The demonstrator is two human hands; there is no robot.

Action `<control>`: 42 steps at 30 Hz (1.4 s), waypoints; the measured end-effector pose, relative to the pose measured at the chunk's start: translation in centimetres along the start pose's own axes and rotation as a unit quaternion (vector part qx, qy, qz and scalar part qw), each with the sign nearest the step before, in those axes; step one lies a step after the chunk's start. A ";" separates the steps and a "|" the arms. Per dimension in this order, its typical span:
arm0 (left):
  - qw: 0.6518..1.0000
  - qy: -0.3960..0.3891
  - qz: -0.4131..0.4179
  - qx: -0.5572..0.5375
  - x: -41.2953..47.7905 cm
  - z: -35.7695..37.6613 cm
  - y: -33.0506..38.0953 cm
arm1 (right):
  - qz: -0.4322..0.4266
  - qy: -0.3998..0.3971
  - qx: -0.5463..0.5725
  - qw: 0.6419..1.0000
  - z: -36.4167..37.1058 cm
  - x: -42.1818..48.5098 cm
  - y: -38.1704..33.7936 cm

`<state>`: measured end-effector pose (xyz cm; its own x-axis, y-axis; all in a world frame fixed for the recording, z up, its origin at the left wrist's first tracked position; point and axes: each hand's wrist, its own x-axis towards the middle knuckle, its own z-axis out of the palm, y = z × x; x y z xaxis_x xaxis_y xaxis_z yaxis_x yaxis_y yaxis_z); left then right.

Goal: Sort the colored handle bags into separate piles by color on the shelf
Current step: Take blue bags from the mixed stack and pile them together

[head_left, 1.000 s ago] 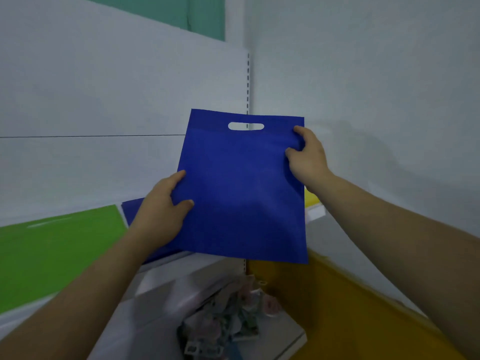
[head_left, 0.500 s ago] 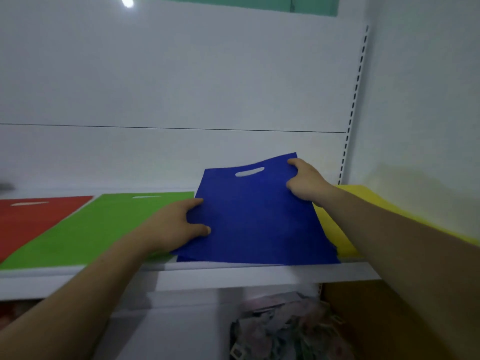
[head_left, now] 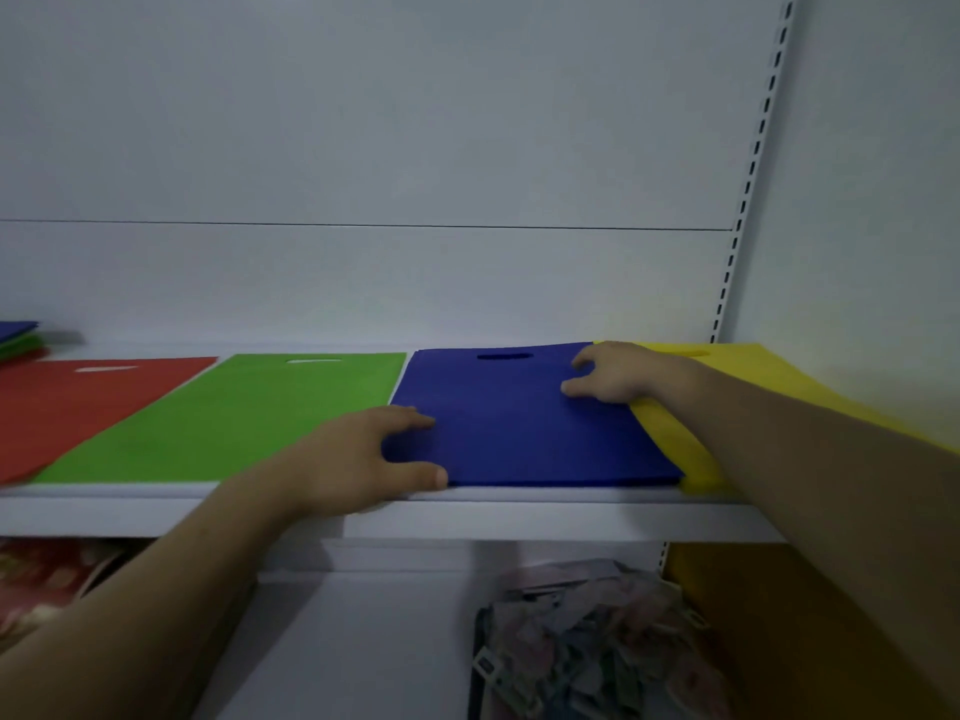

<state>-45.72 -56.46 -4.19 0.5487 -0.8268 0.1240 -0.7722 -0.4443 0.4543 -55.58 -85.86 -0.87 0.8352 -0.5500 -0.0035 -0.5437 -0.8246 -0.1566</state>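
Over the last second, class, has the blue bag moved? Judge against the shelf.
Yes: the blue bag went down, from held upright above the shelf to lying flat on it.

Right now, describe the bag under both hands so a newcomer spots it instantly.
On the white shelf, flat bags lie in a row. The blue bag lies between the green bag and the yellow bag. Only it is dark blue, with the left hand and right hand on it.
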 end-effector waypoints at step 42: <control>0.997 0.023 -0.023 0.070 -0.5 -0.8 1.4 | -0.057 -0.023 -0.033 0.998 0.4 0.2 -1.9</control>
<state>-46.78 -56.42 -2.90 0.5957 -0.7895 0.1481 -0.7816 -0.5272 0.3334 -54.31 -84.38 -0.99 0.8941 -0.4465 -0.0351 -0.4478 -0.8893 -0.0933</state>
